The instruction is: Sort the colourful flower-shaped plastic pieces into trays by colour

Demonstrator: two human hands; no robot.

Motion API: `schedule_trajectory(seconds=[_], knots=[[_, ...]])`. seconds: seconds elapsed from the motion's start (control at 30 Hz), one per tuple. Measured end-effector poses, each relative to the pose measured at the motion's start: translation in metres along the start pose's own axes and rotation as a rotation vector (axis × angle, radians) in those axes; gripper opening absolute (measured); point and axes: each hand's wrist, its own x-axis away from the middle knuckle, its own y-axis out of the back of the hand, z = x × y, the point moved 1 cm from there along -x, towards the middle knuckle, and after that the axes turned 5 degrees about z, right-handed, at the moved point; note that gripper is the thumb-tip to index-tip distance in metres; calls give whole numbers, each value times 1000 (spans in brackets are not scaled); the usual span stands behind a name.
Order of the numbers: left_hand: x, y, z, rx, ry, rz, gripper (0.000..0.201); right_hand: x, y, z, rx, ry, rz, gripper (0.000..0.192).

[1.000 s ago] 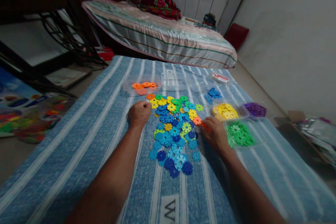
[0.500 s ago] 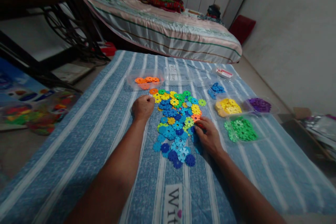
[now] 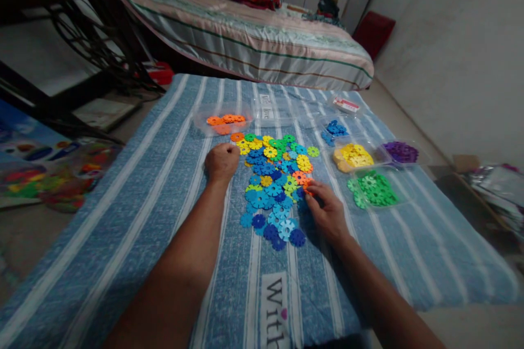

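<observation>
Right hand [image 3: 327,211] on orange disc [image 3: 308,186]

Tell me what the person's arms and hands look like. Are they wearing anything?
Both arms are bare as far up as the picture shows: no sleeves in view. The left hand and the right hand wear no gloves. I see no watch, bracelet or ring on either, though the light is dim and the wrists are a little blurred, so something small could be missed.
</observation>
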Motion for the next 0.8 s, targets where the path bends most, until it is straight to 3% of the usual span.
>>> schedule_trajectory(seconds=[0.07,0.17,0.37,0.8], knots=[[0,0,0,4,-8,-3,32,11,-3,11,110,98,20,19],[1,2,-1,-1,-3,0,33,33,-12,36,231,220,151,20],[1,3,-2,-22,1,-1,33,62,-27,70,332,326,356,30],[4,5,3,3,-54,21,30,63,-33,62,347,336,286,20]])
